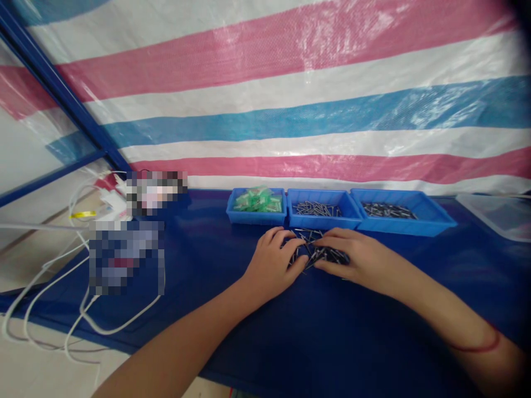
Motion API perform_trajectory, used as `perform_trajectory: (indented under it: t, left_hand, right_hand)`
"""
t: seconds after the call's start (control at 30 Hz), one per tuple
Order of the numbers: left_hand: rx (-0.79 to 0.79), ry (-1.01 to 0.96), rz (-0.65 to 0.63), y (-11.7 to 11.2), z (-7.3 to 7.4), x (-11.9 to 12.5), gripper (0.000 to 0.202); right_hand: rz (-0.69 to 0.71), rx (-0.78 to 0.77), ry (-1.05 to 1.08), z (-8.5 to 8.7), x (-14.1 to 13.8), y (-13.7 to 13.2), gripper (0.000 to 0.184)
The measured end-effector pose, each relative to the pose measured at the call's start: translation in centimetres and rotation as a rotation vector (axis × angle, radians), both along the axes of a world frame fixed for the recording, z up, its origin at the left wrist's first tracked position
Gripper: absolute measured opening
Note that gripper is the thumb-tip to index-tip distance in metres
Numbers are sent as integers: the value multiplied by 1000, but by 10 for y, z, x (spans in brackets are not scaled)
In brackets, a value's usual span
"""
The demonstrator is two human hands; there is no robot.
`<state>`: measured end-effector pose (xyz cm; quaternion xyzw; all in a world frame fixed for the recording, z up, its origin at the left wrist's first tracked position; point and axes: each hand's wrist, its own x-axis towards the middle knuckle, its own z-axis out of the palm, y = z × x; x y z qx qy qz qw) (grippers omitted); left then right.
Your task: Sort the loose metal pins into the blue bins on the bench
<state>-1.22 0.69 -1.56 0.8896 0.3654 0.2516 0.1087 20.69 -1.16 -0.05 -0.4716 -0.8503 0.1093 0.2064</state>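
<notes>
A loose pile of small dark metal pins (317, 251) lies on the blue table cover (332, 331) in front of three blue trays. My left hand (274, 262) rests on the pile's left side, fingers curled over the pins. My right hand (359, 257) lies on the right side, fingers bent and pressing into the pile. The two hands cup the pins between them. What the fingertips pinch is hidden.
The left blue tray (240, 213) holds green plastic parts, the middle tray (344, 213) and the right tray (431, 221) hold metal pins. A clear plastic bin (498, 215) stands at far right. White cables (83, 309) and blurred boxes lie at left. A striped tarp hangs behind.
</notes>
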Motion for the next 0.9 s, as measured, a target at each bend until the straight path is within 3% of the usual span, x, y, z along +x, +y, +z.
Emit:
perform_trajectory:
  t: [0.17, 0.57, 0.67, 0.8, 0.9]
  left_hand:
    - [5, -6, -9, 0, -1, -1, 29]
    - [-13, -13, -32, 0, -3, -2, 29]
    - [-36, -54, -38, 0, -1, -1, 28]
    - [-177, -247, 24, -1, 5, 1, 29]
    - [-364, -483, 115, -3, 9, 3, 27]
  right_hand:
    - [40, -1, 19, -10, -12, -1, 20]
    - [43, 13, 29, -3, -18, -4, 23]
    - [14, 22, 127, -4, -19, -4, 26]
    - [-145, 22, 392, -4, -29, -7, 20]
    - [-247, -134, 672, -6, -40, -12, 17]
